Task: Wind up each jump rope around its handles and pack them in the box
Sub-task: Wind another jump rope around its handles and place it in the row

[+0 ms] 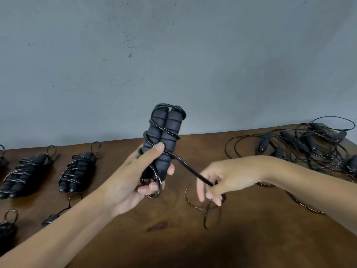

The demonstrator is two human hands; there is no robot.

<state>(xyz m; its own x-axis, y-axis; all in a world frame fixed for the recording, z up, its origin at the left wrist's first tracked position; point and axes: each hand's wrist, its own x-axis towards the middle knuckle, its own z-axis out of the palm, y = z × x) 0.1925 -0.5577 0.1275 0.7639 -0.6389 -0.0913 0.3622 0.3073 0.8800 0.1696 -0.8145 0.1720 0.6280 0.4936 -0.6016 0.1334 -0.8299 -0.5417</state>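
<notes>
My left hand grips two black foam jump-rope handles, held upright side by side above the brown table. A thin black cord is wound a few turns around them. The cord runs taut from the handles down and right to my right hand, which pinches it. Loose loops of the same cord lie on the table below my right hand. No box is in view.
Several wound-up jump ropes lie in rows at the left of the table. A tangled pile of unwound ropes and handles sits at the back right. A grey wall stands behind the table.
</notes>
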